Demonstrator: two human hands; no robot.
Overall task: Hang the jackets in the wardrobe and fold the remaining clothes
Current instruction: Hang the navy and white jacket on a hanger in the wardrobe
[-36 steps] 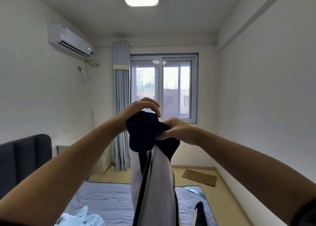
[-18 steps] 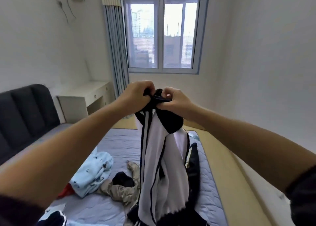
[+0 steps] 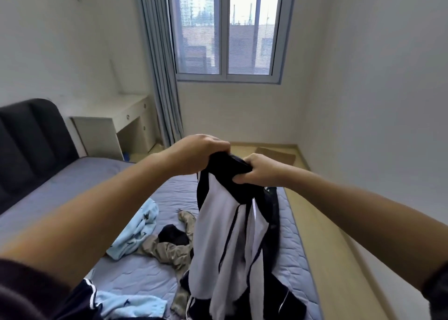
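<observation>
A dark headboard (image 3: 31, 145) stands at the far left, with a white desk (image 3: 114, 125) past it by the curtain (image 3: 160, 65). The bed (image 3: 72, 181) runs across the lower frame under a grey-blue cover. On it lie a light-blue garment (image 3: 138, 225), then a crumpled khaki one (image 3: 169, 249) with a small black piece (image 3: 173, 233) on top of it. At the bottom left edge there is a dark garment with white stripes (image 3: 84, 293), touching more light-blue cloth (image 3: 128, 305).

The left hand (image 3: 201, 153) is raised over the bed, knuckles up. Its fingers are curled tight over the dark collar of the jacket (image 3: 228, 235). The jacket hangs from both hands: white panels, dark trim and an open zip down the front. Its lower end is bunched on the bed near the right edge of the mattress.

The right hand (image 3: 260, 172) is just beside the left and grips the same collar, fingers wrapped over the top and thumb pressed in from below. The two hands nearly touch, with only a fold of collar between them.

Beyond the right hand, a flat piece of cardboard (image 3: 276, 153) lies on the floor (image 3: 327, 235) under the window (image 3: 228, 29).
</observation>
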